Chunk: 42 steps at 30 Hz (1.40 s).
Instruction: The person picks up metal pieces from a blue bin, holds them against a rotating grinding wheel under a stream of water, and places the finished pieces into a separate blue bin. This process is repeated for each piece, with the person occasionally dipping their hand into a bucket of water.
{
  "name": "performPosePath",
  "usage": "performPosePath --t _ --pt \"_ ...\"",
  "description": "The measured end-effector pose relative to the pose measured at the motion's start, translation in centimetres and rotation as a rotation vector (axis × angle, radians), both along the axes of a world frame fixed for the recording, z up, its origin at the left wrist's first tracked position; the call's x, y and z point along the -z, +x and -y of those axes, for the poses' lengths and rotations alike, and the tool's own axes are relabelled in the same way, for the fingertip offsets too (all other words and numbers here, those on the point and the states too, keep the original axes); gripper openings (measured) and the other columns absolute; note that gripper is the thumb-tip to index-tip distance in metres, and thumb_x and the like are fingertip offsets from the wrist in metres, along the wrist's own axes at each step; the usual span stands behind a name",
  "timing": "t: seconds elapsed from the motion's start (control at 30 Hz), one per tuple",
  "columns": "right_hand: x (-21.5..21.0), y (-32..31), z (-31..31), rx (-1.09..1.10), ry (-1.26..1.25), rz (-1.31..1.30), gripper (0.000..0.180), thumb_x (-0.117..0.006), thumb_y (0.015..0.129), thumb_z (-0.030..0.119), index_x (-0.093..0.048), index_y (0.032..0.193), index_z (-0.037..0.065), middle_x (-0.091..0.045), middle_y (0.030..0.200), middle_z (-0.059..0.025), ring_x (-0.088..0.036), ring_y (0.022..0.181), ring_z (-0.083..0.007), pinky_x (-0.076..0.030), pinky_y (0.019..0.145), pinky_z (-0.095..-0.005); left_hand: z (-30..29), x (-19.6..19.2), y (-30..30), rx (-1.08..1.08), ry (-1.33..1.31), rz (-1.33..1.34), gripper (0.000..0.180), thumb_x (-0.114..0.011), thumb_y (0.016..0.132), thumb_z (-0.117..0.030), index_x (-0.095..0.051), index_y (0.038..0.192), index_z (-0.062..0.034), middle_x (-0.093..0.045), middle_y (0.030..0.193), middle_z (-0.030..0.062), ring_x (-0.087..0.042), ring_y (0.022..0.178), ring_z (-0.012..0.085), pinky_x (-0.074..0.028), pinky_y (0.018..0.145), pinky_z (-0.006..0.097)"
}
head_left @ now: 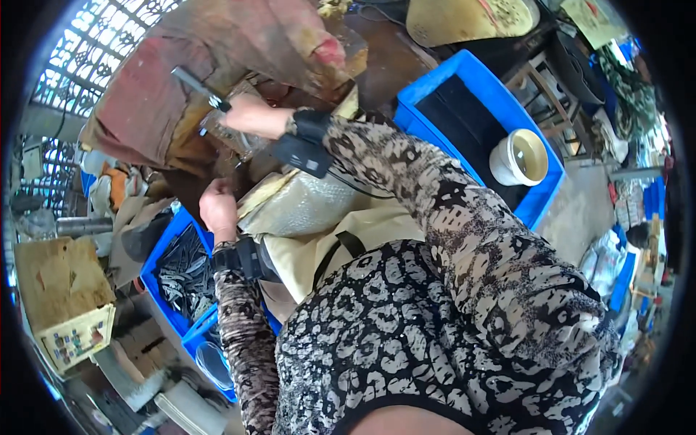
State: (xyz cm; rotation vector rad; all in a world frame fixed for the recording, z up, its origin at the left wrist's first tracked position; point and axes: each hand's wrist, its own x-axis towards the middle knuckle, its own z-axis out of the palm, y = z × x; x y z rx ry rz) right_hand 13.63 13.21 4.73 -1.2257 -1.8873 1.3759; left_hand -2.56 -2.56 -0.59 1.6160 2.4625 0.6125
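Note:
My right hand point(254, 118) is closed at the lower end of a grey rod-shaped tool point(194, 83), which slants up and left. Beside its fingers is a clear plastic piece point(250, 145), partly hidden under the hand. My left hand point(219, 206) is lower and nearer to me, its fingers curled together at the dark work surface. Whatever those fingers hold is too small or hidden to make out. A worn reddish-brown cloth point(156, 101) drapes over a bulky form just beyond both hands.
A blue bin of dark strip-like parts point(190, 272) stands left of me. On the right, a blue crate point(464, 65) holds a white bucket point(518, 158). Bubble wrap point(304, 206) lies close to my body. A wooden stool point(540, 94) stands at the far right.

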Motion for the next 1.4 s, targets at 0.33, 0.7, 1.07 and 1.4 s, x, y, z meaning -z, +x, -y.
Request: performPosePath --t 0.33,0.7,1.07,1.4 --pt "6.7 6.6 1.7 0.076 0.201 0.192 0.022 -0.052 0.079 0.01 -0.065 0.088 -0.004 -0.066 0.09 -0.0249 -0.065 0.087 -0.0412 -0.05 0.078 -0.0481 -0.4 2.8 -1.9 0.026 -0.015 0.03 0.018 -0.057 0.085 -0.018 -0.072 0.095 -0.0136 -0.069 0.086 0.0149 -0.067 0.08 0.0322 -0.052 0.071 0.041" --pt "4.4 7.1 3.7 -0.268 -0.366 -0.397 0.008 -0.05 0.094 0.013 -0.051 0.098 0.007 -0.046 0.067 0.0031 -0.043 0.049 -0.0058 -0.039 0.043 -0.0234 0.0 -1.1 0.8 0.15 0.203 0.556 0.031 -0.061 0.091 -0.023 -0.067 0.111 -0.0006 -0.07 0.103 0.0102 -0.064 0.099 0.0189 -0.048 0.088 0.031" --pt "-1.1 17.3 4.6 -0.36 0.106 -0.149 0.037 -0.063 0.085 0.027 -0.056 0.114 0.006 -0.057 0.078 -0.0017 -0.056 0.06 -0.01 -0.045 0.044 -0.0278 -4.8 -8.8 18.0 0.495 0.142 1.622 0.031 -0.055 0.097 -0.015 -0.058 0.123 0.0012 -0.063 0.115 0.0067 -0.06 0.102 0.0147 -0.048 0.089 0.029" --pt "-2.7 31.2 7.0 0.228 -0.019 -0.303 0.019 -0.056 0.089 0.021 -0.061 0.091 0.003 -0.059 0.068 -0.006 -0.057 0.06 -0.0148 -0.048 0.056 -0.0313 -10.2 -9.3 29.5 0.589 -0.062 1.824 0.03 -0.058 0.095 -0.014 -0.053 0.122 -0.002 -0.06 0.112 0.0079 -0.058 0.105 0.0173 -0.047 0.092 0.031"
